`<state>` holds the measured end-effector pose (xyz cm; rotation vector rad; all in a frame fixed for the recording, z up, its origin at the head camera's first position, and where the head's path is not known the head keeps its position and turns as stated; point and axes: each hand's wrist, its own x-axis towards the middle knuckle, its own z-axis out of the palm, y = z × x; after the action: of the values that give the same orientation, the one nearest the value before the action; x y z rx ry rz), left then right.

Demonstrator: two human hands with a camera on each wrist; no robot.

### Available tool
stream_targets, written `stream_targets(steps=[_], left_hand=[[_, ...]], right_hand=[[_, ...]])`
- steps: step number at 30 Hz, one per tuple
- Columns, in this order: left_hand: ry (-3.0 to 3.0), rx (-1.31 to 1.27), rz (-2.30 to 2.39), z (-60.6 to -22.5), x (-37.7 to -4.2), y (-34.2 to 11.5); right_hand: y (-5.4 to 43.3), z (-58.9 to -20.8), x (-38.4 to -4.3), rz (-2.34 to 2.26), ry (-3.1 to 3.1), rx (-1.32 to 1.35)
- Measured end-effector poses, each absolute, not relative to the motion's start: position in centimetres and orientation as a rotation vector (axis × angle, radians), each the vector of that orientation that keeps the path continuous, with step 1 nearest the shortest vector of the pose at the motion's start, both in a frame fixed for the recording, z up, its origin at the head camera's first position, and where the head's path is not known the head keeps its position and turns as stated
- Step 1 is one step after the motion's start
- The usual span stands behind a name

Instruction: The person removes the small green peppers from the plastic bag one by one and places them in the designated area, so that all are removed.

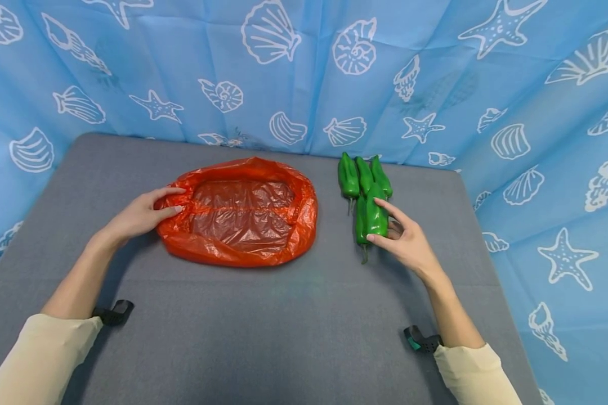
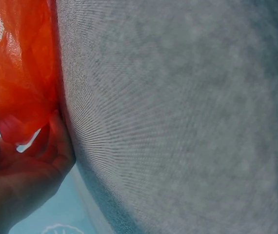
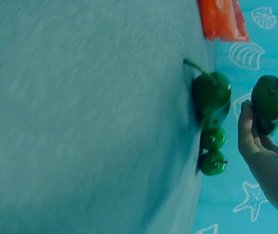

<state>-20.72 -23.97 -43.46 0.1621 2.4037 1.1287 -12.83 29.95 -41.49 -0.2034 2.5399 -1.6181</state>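
Note:
In the head view my left hand [image 1: 139, 212] holds the left end of a red plastic bag [image 1: 243, 259], which lies with its mouth spread and its rim rolled outward. The left wrist view shows the bag [image 2: 22, 63] between thumb and fingers. My right hand [image 1: 405, 239] grips a glossy green pepper [image 1: 377, 216] between thumb and fingers. In the right wrist view this held pepper [image 3: 268, 97] is raised off the table. Another green pepper [image 1: 361, 225] lies partly hidden under it, stem toward me. Three more, one being the left pepper [image 1: 348, 175], lie just behind.
A grey cloth-covered table [image 1: 263, 332] carries the bag and peppers. Behind it and along the right hangs a blue curtain [image 1: 314, 84] with white shell and starfish prints. A dark band [image 1: 114, 312] sits at the left wrist and another band [image 1: 421, 340] at the right.

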Motion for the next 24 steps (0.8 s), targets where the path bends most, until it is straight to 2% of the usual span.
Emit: stream_targets(steps=[24], left_hand=[[2.409, 0.164, 1.131, -43.7, -20.8, -24.1]], right_hand=[[33.2, -43.3, -12.5, -1.334, 2.581, -0.209]])
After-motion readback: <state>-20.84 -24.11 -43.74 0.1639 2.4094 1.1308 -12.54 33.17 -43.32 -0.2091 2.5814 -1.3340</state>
